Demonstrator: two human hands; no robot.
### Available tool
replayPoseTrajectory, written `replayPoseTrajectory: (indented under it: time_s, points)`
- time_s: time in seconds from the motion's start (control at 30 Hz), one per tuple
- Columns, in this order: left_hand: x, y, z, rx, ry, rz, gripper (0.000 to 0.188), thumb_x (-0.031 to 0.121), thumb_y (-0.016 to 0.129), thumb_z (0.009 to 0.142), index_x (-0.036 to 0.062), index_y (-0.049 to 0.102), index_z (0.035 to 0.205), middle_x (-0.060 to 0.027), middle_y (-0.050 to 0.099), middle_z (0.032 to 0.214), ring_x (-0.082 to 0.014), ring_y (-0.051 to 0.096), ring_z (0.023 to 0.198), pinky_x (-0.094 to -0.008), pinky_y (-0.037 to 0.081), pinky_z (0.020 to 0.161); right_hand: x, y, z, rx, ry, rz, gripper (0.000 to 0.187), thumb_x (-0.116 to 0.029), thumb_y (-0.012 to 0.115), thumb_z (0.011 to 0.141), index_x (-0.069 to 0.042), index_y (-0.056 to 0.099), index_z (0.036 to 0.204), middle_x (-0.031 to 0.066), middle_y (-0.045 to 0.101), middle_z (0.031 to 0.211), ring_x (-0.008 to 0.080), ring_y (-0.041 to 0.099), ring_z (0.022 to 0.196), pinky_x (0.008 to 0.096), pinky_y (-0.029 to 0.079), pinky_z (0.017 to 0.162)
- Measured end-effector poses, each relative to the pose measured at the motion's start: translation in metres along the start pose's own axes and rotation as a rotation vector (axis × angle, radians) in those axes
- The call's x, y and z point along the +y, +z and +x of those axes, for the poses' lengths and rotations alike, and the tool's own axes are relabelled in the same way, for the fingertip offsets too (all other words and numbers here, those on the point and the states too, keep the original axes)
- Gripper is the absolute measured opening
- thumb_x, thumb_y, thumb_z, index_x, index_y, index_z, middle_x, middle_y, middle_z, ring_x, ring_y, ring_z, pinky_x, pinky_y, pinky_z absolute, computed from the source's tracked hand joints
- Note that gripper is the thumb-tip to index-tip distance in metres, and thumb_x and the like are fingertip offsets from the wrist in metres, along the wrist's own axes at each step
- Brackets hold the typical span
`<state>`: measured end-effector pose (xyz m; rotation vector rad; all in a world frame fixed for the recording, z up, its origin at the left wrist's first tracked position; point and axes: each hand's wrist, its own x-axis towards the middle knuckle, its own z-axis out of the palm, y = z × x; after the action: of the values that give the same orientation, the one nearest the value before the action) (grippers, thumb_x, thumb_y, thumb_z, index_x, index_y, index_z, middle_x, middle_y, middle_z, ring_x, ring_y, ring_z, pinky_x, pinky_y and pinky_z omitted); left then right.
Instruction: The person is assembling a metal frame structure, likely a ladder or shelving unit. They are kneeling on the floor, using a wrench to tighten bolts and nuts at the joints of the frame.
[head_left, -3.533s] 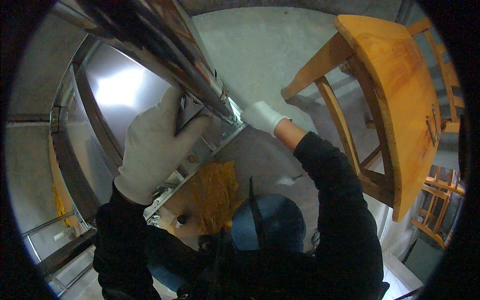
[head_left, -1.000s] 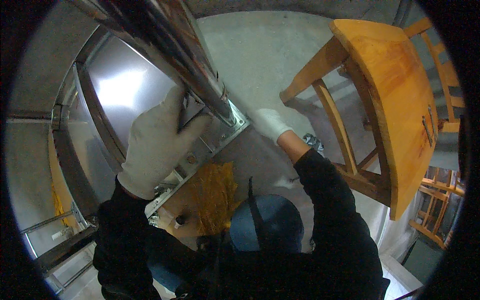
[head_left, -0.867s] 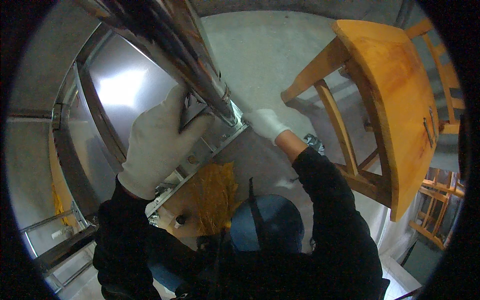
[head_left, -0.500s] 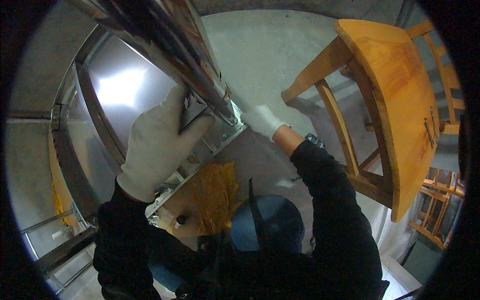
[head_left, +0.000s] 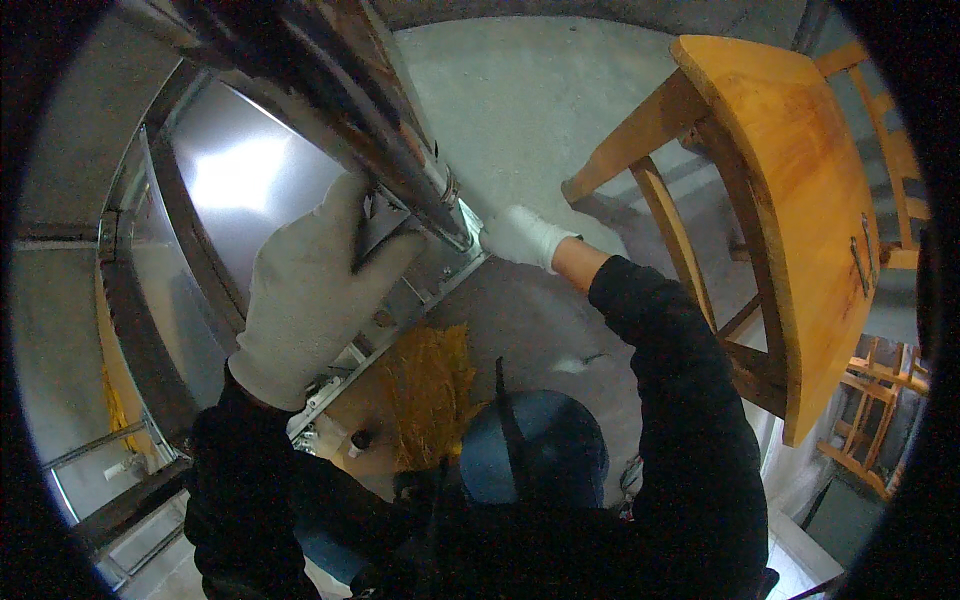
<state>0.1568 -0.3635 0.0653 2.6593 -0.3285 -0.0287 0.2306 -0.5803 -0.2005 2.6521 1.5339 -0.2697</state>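
Between our two gloved hands we have the lower end of a shiny metal post (head_left: pixel 395 150), which runs down from the upper left to the corner of a metal frame (head_left: pixel 330 395) with a perforated edge strip; a narrow collar (head_left: pixel 449 186) circles the post close to its end. Our left hand (head_left: pixel 318 295), in a pale grey glove, has its thumb spread away from the fingers around a metal piece beside the post, though the fingertips are hidden and we cannot tell whether they squeeze it. Our right hand (head_left: pixel 522 238), in a white glove, is curled inward just beside the post's foot; we cannot tell what, if anything, its fingertips pinch. A glossy metal panel (head_left: pixel 215 215) lies beyond our left hand. Crumpled amber plastic film (head_left: pixel 430 385) lies below the frame, near our denim-covered knee (head_left: pixel 540 450). Well to the right stands a wooden seat (head_left: pixel 800 190) with two slim metal pieces (head_left: pixel 860 262) on its top, above the grey floor (head_left: pixel 520 100).
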Motion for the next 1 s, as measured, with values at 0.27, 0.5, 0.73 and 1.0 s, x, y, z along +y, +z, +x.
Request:
replayPoseTrajectory:
  time_s: [0.27, 0.5, 0.73, 1.0]
  points:
    - [-0.004, 0.002, 0.000, 0.016, 0.045, -0.004, 0.049, 0.031, 0.067, 0.083, 0.0048, 0.048, 0.121, -0.0211, 0.062, 0.077, -0.0390, 0.064, 0.075, -0.0465, 0.050, 0.066, 0.004, -0.002, 0.015, -0.057, -0.037, 0.020, 0.012, -0.009, 0.059, 0.075, -0.006, 0.070, 0.070, 0.0127, 0.068, 0.071, 0.0333, 0.068, 0.067, 0.0409, 0.054, 0.054]
    - [-0.001, -0.004, -0.001, -0.003, 0.006, 0.014, 0.048, 0.030, 0.066, 0.083, 0.0052, 0.048, 0.121, -0.0212, 0.063, 0.080, -0.0391, 0.064, 0.076, -0.0462, 0.050, 0.067, -0.008, 0.005, 0.013, -0.103, 0.080, 0.130, 0.011, -0.009, 0.058, 0.076, -0.004, 0.068, 0.075, 0.0155, 0.067, 0.074, 0.0347, 0.068, 0.070, 0.0451, 0.052, 0.056]
    - [-0.003, 0.003, 0.000, 0.008, 0.022, 0.001, 0.046, 0.031, 0.066, 0.084, 0.0051, 0.048, 0.118, -0.0212, 0.064, 0.081, -0.0389, 0.064, 0.076, -0.0462, 0.050, 0.067, -0.058, 0.001, 0.008, 0.049, 0.927, 1.019, 0.019, -0.014, 0.058, 0.084, 0.002, 0.068, 0.086, 0.0230, 0.067, 0.082, 0.0416, 0.065, 0.081, 0.0476, 0.050, 0.070]
    - [-0.005, 0.001, 0.000, -0.004, 0.011, 0.042, 0.048, 0.033, 0.066, 0.083, 0.0051, 0.049, 0.119, -0.0207, 0.063, 0.080, -0.0375, 0.064, 0.076, -0.0454, 0.050, 0.068, -0.104, 0.060, 0.044, 0.744, 1.274, 1.931, 0.021, -0.013, 0.054, 0.088, 0.003, 0.060, 0.099, 0.0099, 0.063, 0.086, 0.0171, 0.061, 0.062, 0.0323, 0.049, 0.055]
